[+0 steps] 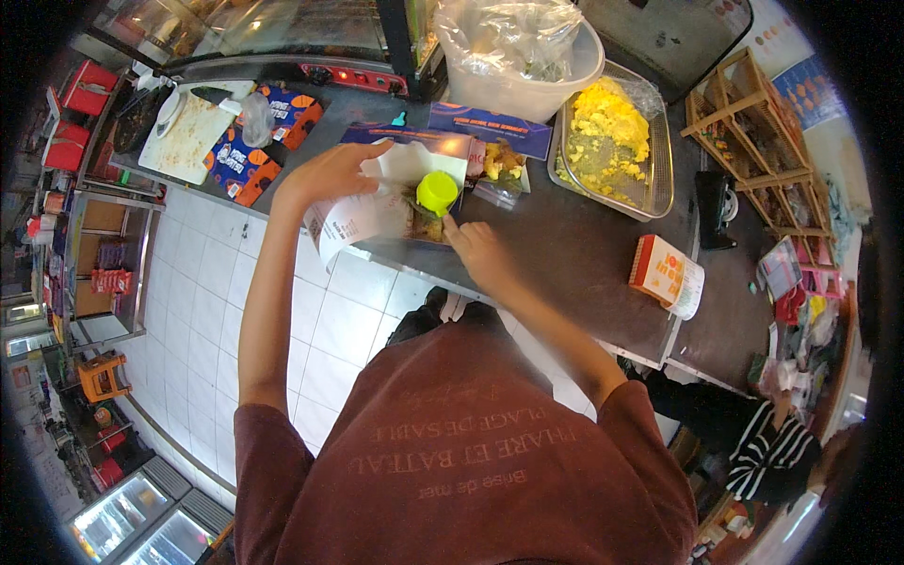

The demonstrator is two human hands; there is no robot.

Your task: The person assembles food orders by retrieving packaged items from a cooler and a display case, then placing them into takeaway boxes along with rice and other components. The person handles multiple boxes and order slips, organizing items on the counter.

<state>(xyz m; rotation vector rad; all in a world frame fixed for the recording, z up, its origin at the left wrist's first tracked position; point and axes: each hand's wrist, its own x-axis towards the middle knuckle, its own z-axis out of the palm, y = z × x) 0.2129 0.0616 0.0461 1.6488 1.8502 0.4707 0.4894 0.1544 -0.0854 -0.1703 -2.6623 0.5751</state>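
Our wide left hand touches curled white paper, but we can't tell if our right hand grips the round lime-green plastic cup beside it, so a bump might tip the cup.

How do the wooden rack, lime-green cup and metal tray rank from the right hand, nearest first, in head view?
1. Lime-green cup: by the right hand's fingertips.
2. Metal tray: ahead, right.
3. Wooden rack: far right.

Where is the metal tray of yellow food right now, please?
In the head view, the metal tray sits on the dark counter, upper right of centre, beside the whitish bucket and beyond the right hand.
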